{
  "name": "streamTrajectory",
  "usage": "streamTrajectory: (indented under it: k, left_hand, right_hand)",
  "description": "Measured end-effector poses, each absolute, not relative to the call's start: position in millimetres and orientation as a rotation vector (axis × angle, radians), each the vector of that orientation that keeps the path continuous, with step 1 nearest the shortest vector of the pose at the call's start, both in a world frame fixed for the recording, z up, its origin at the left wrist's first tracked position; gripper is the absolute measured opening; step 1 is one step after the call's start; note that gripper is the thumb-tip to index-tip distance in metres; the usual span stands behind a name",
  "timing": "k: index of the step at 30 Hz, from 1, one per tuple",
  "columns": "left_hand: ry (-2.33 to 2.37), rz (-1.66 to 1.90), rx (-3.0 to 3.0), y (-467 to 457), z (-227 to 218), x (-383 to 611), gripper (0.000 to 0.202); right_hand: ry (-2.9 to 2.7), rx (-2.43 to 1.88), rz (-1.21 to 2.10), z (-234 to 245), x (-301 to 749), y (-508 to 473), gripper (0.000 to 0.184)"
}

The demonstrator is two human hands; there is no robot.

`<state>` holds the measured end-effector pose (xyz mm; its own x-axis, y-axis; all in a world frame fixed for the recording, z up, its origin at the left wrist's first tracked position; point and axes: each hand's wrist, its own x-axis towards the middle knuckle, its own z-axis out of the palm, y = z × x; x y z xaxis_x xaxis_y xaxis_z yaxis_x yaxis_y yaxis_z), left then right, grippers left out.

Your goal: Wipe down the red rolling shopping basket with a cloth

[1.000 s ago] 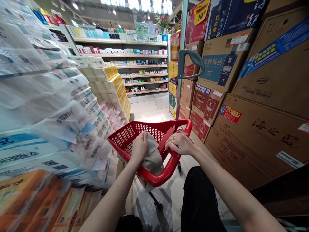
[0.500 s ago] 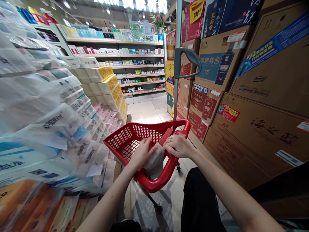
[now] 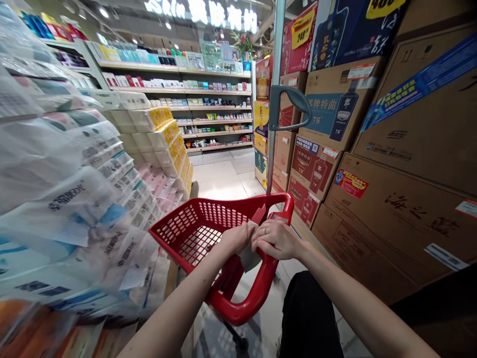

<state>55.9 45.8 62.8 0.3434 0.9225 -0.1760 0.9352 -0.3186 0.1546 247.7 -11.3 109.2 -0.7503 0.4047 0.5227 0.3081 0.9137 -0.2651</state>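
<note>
A red shopping cart (image 3: 175, 223) with a lattice basket and a thick looped handle stands in front of me, tilted in view. A crumpled grey cloth (image 3: 249, 256) hangs down inside the handle loop. My left hand (image 3: 237, 237) is closed on the cloth's upper part, its fingertips partly hidden. Close beside it, my right hand (image 3: 276, 238), with a ring on one finger, lies over the right side of the handle. Its curled fingers meet the cloth's edge. A raised red flap (image 3: 258, 215) stands just beyond both hands.
Wrapped tissue packs (image 3: 112, 154) are piled on the left. Stacked cardboard boxes (image 3: 395, 189) line the right side. A grey pole with a hook-shaped grip (image 3: 292, 107) rises from the cart. Tiled floor (image 3: 216, 179) leads to shelves of small products (image 3: 208, 107).
My left hand has moved right, towards my right hand, and closed on the cloth, bunching it up. The view has tilted up slightly, so the cart sits lower in it.
</note>
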Motion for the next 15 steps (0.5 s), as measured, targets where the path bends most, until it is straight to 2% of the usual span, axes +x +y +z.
streamTrajectory:
  k: [7, 11, 15]
  left_hand:
    - [1.695, 0.017, 2.256, 114.5, 63.3, 96.9, 0.06]
    - [1.701, 0.042, 2.195, 119.5, 60.8, 100.1, 0.064]
    - [1.625, 0.097, 2.194, 95.4, 60.2, 86.5, 0.053]
  right_hand:
    - [-2.484, -0.558, 0.342, 116.5, 256.4, -9.0, 0.036]
    - [-2.344, -0.842, 0.348, 121.9, 255.0, -9.2, 0.029]
    - [-2.234, -1.104, 0.266, 122.1, 247.5, -14.2, 0.024]
